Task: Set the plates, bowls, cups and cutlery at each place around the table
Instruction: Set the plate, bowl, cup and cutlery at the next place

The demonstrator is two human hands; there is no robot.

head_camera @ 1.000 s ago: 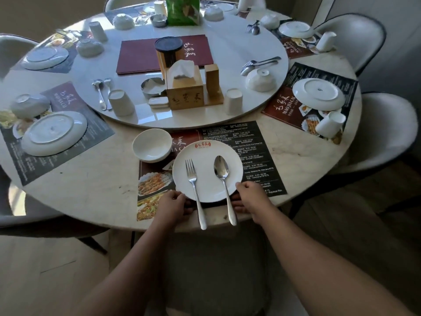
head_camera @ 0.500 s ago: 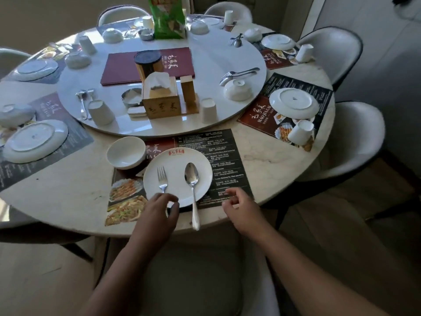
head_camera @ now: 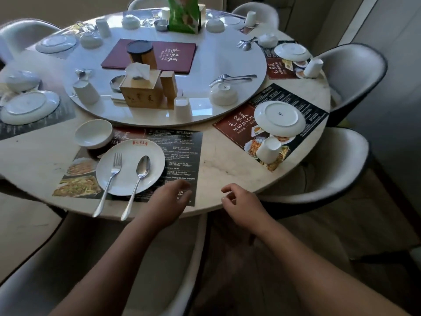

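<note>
White round ceramic plate (head_camera: 279, 118), upside down on the right-hand brown placemat (head_camera: 235, 125) — how's it best lifted?

Reply: by the rim — probably slick, chippable. Nothing's held by left hand (head_camera: 166, 201) or right hand (head_camera: 240, 201); both slack.

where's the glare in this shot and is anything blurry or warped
Head view: window glare sits on the turntable beside the tissue box and washes out the plate at far left; the left hand and right hand look slightly smeared, while the fork is crisp; the wide lens bows the rim of the table.
</note>
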